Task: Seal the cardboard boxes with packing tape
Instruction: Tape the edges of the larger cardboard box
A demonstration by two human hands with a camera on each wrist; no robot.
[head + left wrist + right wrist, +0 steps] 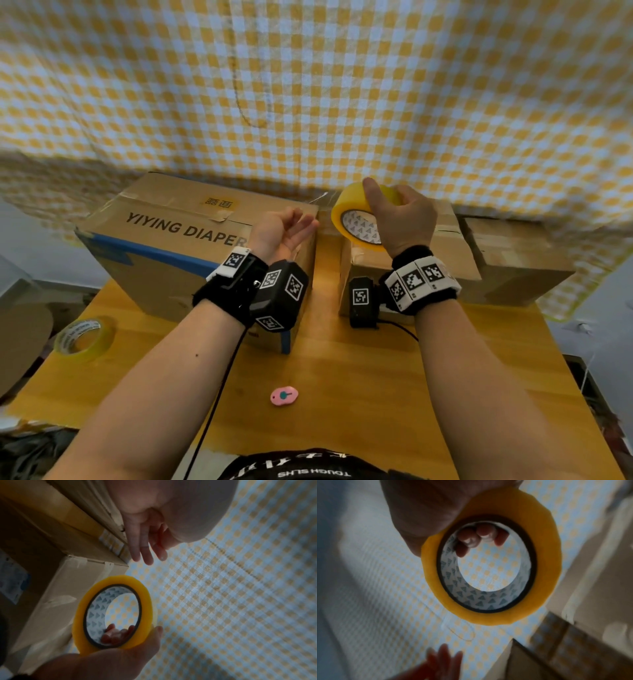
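My right hand grips a yellow packing tape roll and holds it upright above the near left corner of the right cardboard box. In the right wrist view its fingers curl through the core of the tape roll. My left hand hovers empty with relaxed fingers over the right end of the left box, printed YIYING DIAPER. The left wrist view shows the left hand's fingers straight, apart from the tape roll.
A second tape roll lies flat at the left edge of the wooden table. A pink cutter lies near the front middle. A narrow gap separates the two boxes. A checked yellow cloth hangs behind them.
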